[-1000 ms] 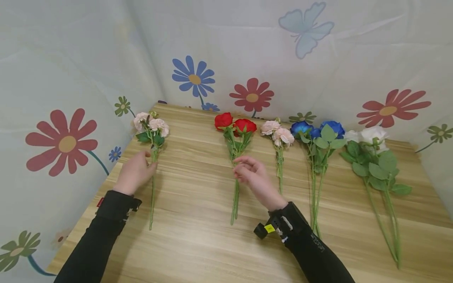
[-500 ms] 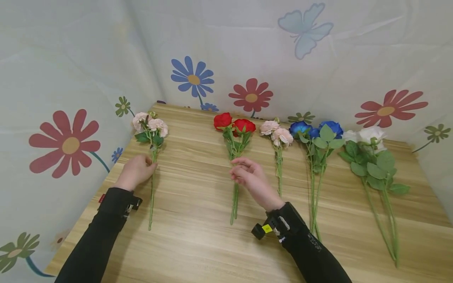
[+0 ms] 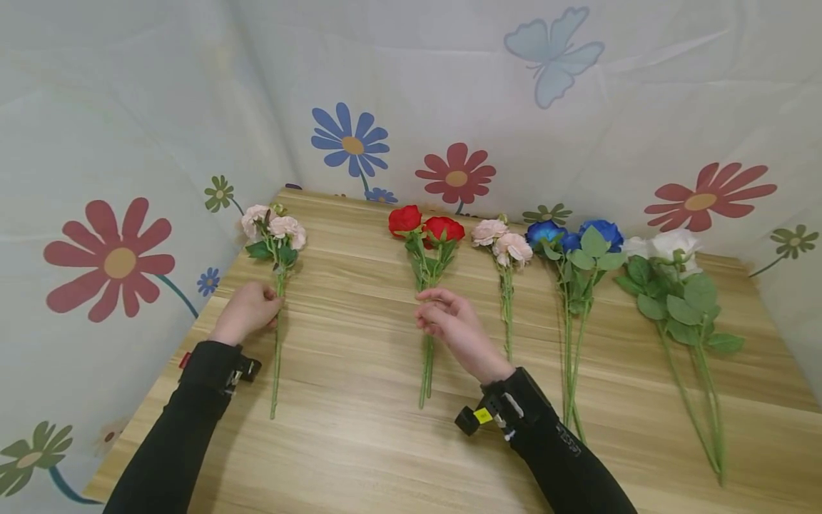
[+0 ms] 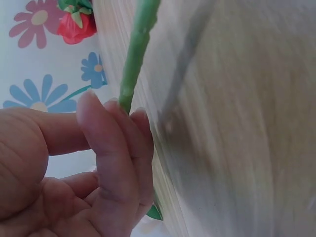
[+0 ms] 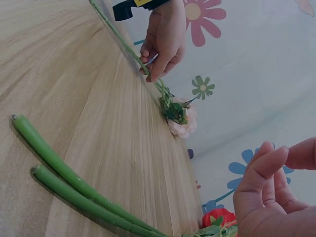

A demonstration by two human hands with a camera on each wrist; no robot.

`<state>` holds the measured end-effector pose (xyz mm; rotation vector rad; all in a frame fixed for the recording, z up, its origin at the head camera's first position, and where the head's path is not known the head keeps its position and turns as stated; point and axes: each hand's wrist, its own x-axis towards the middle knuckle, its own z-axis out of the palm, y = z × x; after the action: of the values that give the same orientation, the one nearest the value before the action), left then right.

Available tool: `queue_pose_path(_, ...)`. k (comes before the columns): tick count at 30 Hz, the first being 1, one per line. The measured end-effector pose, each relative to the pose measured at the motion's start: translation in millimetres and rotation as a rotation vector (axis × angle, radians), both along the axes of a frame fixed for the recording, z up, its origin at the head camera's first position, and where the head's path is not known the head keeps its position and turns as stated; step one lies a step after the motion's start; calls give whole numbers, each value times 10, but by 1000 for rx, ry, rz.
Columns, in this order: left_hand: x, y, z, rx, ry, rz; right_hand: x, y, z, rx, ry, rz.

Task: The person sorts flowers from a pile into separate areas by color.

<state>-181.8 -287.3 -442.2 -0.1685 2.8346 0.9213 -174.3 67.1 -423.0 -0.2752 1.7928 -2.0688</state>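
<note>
At the left of the table my left hand (image 3: 249,311) pinches the green stem (image 4: 138,49) of a sprig of pale pink flowers (image 3: 287,230) between thumb and fingers, just below its leaves. The sprig lies low along the tabletop, blooms toward the back. My right hand (image 3: 457,330) hovers over the stems (image 5: 79,192) of two red flowers (image 3: 443,230). Its fingers are loosely bent, and nothing shows between them in the right wrist view. Those red-flower stems lie on the wood beneath it, partly hidden by the hand in the head view.
To the right lie another pink sprig (image 3: 512,248), blue flowers (image 3: 602,234) and white flowers (image 3: 674,246), stems pointing to the front. The wooden table (image 3: 359,442) ends at a flower-printed curtain (image 3: 411,78) behind and at the left.
Both hands stay nearly in place. The left fingers have closed in on the pink sprig's stem, and the right hand has drifted very slightly left over the red flowers' stems.
</note>
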Motion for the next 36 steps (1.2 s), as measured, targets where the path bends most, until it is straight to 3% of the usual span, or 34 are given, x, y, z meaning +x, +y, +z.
queue_pose_path(9,23,4,-6,63,-3,-5,5,27,-15,-9,-1,8)
queue_pose_path(16,38,130,85,76,34,-24,4,88,-18,2,17,15)
queue_pose_path(24,-10,396,166,165,108,-58,4,179,-38,25,33,19)
queue_pose_path(36,-80,958,255,423,153,-121,37,282,-81,120,89,32)
